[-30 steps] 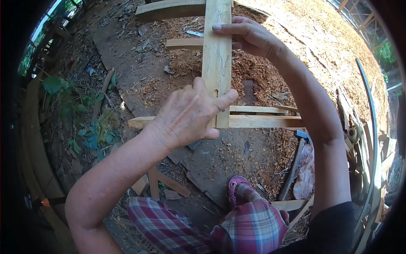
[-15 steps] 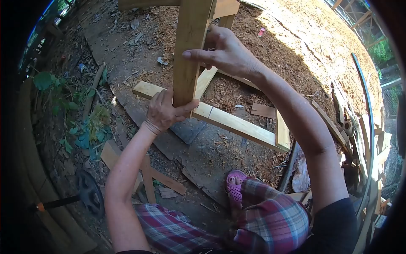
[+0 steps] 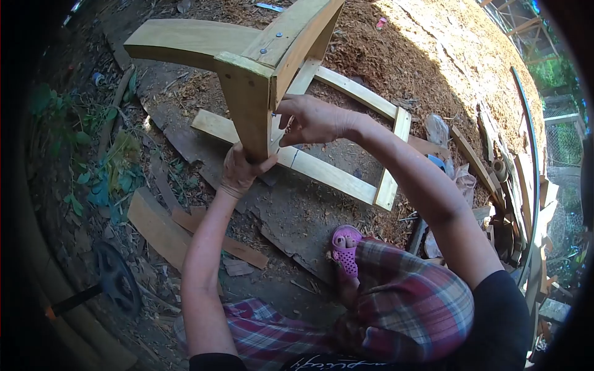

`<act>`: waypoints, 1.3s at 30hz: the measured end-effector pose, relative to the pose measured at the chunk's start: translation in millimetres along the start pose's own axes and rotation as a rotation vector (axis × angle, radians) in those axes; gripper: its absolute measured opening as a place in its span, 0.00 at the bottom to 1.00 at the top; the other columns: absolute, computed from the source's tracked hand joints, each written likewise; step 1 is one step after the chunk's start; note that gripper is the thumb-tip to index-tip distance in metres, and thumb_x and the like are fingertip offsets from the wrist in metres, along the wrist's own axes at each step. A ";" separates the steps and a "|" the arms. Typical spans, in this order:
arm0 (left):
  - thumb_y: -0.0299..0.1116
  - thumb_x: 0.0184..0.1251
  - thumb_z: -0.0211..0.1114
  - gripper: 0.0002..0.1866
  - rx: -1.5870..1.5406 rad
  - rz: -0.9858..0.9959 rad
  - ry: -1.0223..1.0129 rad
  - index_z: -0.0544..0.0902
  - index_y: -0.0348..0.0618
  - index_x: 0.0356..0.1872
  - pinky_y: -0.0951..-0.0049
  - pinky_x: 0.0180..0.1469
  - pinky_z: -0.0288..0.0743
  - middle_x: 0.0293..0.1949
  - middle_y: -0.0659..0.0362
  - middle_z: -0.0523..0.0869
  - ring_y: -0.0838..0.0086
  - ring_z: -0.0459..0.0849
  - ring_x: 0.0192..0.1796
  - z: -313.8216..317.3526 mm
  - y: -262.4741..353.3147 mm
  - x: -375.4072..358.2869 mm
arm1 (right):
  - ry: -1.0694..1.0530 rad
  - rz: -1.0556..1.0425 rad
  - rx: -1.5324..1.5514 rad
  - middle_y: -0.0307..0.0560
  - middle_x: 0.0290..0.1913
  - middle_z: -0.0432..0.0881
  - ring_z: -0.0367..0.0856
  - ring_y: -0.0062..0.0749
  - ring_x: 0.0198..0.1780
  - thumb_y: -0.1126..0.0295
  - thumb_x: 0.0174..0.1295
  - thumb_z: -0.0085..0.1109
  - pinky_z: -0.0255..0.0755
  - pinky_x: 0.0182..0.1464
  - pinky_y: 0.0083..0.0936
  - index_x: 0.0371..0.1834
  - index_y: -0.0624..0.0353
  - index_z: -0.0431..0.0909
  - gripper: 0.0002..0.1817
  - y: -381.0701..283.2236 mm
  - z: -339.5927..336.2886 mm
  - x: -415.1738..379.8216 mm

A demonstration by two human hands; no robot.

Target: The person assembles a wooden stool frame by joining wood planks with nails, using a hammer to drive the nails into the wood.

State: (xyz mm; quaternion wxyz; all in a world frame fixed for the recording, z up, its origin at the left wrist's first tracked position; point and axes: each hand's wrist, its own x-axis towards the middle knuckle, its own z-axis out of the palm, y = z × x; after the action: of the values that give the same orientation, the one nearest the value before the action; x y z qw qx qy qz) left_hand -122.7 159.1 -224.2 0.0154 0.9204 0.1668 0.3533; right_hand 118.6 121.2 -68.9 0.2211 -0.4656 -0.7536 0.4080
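A wooden frame stands in front of me, its upright post [image 3: 244, 105] rising toward the camera and joined at the top to a curved wooden rail [image 3: 192, 40] and a board with two bolt heads [image 3: 270, 42]. My left hand [image 3: 240, 170] is closed around the lower part of the post. Beside the post's right face is my right hand [image 3: 312, 119], fingers bent and thumb apart, the fingertips at the wood. A small metal end [image 3: 274, 114] shows near those fingertips. Below, a flat base frame of light wood [image 3: 334, 178] lies on the ground, a dark line marked across one piece.
Wood shavings [image 3: 427, 74] cover the ground ahead. Offcut boards [image 3: 158, 226] lie at left, near a black wheel-shaped part [image 3: 116, 278] and green plants [image 3: 68, 148]. Scrap wood and a long dark strip [image 3: 529, 142] are at right. My foot in a pink clog [image 3: 344, 250] is below.
The frame's top has come down into view with its bolts showing. My right hand has moved lower along the post, and its thumb has left the front face. My left hand still grips the post.
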 end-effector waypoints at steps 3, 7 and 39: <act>0.33 0.57 0.73 0.28 -0.075 0.012 -0.010 0.74 0.82 0.55 0.56 0.50 0.79 0.54 0.53 0.69 0.51 0.79 0.54 0.2 0.2 -0.2 | 0.039 -0.100 -0.573 0.47 0.58 0.78 0.73 0.42 0.63 0.68 0.51 0.70 0.66 0.65 0.37 0.62 0.54 0.75 0.31 29.2 27.7 4.3; 0.32 0.58 0.73 0.28 -0.108 -0.030 -0.017 0.74 0.82 0.55 0.57 0.51 0.79 0.56 0.53 0.69 0.52 0.79 0.55 2.6 1.9 -6.6 | -0.211 -0.077 -0.514 0.44 0.47 0.83 0.77 0.35 0.56 0.62 0.55 0.66 0.64 0.61 0.38 0.48 0.52 0.82 0.18 31.1 28.8 22.0; 0.38 0.61 0.73 0.31 -0.095 -0.827 0.074 0.69 0.35 0.60 0.52 0.61 0.65 0.54 0.43 0.75 0.49 0.73 0.57 21.9 76.0 -7.3 | 0.442 0.050 0.010 0.50 0.46 0.74 0.75 0.44 0.52 0.64 0.50 0.76 0.75 0.54 0.35 0.55 0.50 0.82 0.27 96.5 72.6 -3.2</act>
State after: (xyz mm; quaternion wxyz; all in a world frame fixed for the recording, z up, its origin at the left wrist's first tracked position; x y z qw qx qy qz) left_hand -90.9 87.1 -234.2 0.1923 0.7606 0.5065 0.3577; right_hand 118.6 111.2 -189.3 0.3730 -0.5609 -0.6730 0.3053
